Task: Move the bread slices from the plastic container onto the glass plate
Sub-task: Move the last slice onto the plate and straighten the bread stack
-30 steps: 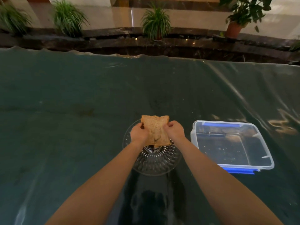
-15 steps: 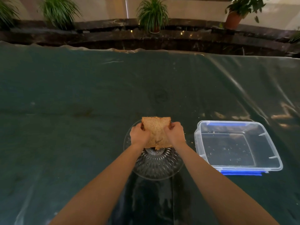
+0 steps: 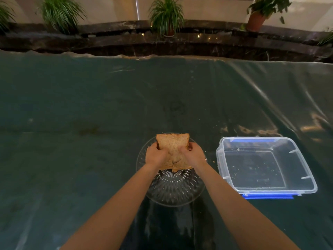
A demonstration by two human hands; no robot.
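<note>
Brown bread slices point(image 3: 173, 150), stacked together, are held over the far half of the round ribbed glass plate point(image 3: 173, 190). My left hand point(image 3: 155, 156) grips their left edge and my right hand point(image 3: 193, 156) grips their right edge. I cannot tell whether the slices touch the plate. To the right of the plate stands the clear plastic container point(image 3: 266, 165) with blue clips; it holds only crumbs.
A dark green table under a shiny plastic sheet point(image 3: 90, 123) carries everything. Crumbs lie between plate and container. Beyond the far table edge runs a dark stone ledge point(image 3: 180, 40) with several potted plants.
The bread, held in both hands, has stayed over the plate with the grip unchanged, perhaps sinking slightly. The camera view has shifted a little.
</note>
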